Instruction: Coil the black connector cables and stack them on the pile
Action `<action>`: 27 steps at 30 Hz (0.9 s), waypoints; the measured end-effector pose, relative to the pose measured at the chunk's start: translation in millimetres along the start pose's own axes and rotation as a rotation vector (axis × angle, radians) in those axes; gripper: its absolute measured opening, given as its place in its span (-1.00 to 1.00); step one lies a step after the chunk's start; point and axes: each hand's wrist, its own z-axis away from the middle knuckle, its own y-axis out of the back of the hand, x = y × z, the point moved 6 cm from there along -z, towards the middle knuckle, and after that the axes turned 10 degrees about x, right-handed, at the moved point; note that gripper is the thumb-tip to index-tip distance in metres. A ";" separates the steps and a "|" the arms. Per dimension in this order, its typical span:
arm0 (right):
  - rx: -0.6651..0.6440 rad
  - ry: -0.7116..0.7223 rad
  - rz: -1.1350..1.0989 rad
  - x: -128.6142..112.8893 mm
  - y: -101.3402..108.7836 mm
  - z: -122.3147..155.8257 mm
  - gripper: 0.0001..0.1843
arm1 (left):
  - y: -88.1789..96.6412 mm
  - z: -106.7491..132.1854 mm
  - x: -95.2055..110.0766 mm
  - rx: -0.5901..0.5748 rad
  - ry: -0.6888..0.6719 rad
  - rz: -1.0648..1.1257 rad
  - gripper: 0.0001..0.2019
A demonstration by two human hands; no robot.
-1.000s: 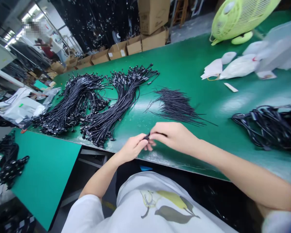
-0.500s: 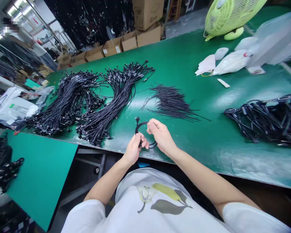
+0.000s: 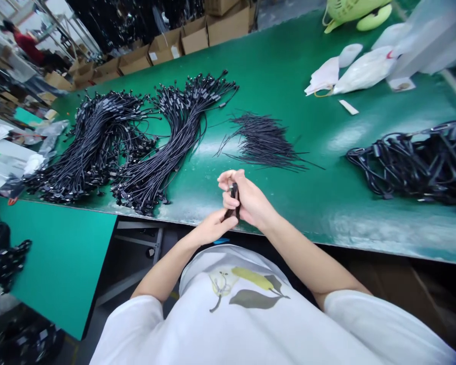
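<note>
A black cable (image 3: 234, 191), coiled into a small bundle, is held between my two hands just over the front edge of the green table. My left hand (image 3: 215, 225) is closed around its lower end. Curled round the upper part, my right hand (image 3: 251, 200) has a connector end showing between its fingers. Most of the coil is hidden by the fingers. Just beyond my hands lies a loose pile of thin black ties (image 3: 264, 142). Two heaps of straight black cables, a nearer one (image 3: 171, 142) and a farther one (image 3: 95, 147), lie to the left.
Coiled black cables (image 3: 414, 162) are heaped at the right. Behind them are white plastic bags (image 3: 365, 71) and a light green fan (image 3: 349, 12). Open cardboard boxes (image 3: 167, 46) line the table's far edge. A person in red (image 3: 26, 45) is in the far left background.
The open cable loop between my hands has become a compact bundle. My right hand has turned and come in against my left. The view has tipped slightly downward.
</note>
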 end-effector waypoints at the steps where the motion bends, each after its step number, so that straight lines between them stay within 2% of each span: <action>1: -0.010 -0.016 0.033 -1.7 1.8 -0.7 -0.39 | -0.4 -0.3 3.4 0.018 -0.014 0.009 -0.49; 4: -0.013 0.044 0.150 -8.2 4.2 -0.8 -0.38 | -7.2 -1.7 12.1 0.020 -0.015 0.164 -0.44; 8: -0.040 0.086 0.131 -12.6 2.1 -2.5 -0.37 | -32.3 0.8 13.7 -0.159 0.201 0.617 -0.47; 9: -0.047 0.089 0.145 -15.1 2.8 -3.4 -0.37 | -36.0 1.7 13.5 -0.173 0.251 0.688 -0.49; 11: -0.053 0.175 0.296 -28.1 6.5 -4.0 -0.37 | -33.6 1.0 12.2 -0.110 0.264 0.679 -0.53; 13: -0.022 0.457 0.624 -53.0 11.6 -0.3 -0.43 | -18.0 -2.5 10.3 0.039 0.163 0.412 -0.57; 15: -0.026 0.896 1.020 -74.2 10.0 12.2 -0.59 | 2.2 -6.5 11.2 0.176 0.008 -0.087 -0.63; 17: -0.187 1.239 1.319 -68.7 5.8 25.6 -0.71 | 14.5 -9.8 13.8 0.223 -0.148 -0.595 -0.69; 18: -0.269 1.330 1.426 -58.6 7.0 29.4 -0.70 | 15.8 -11.2 13.9 0.200 -0.216 -0.801 -0.72; 20: -0.404 1.352 1.566 -32.5 14.8 31.1 -0.65 | 11.7 -12.7 11.9 0.096 -0.332 -1.088 -0.72; 22: -0.471 1.282 1.622 -8.9 25.9 30.5 -0.66 | 5.4 -12.1 9.4 -0.013 -0.397 -1.228 -0.70; 24: -0.524 1.268 1.640 7.2 35.0 33.5 -0.72 | 1.0 -9.7 9.8 -0.086 -0.409 -1.244 -0.67; 27: -0.511 1.402 1.685 14.6 42.2 41.5 -0.76 | -2.7 -5.7 12.8 -0.163 -0.359 -1.130 -0.68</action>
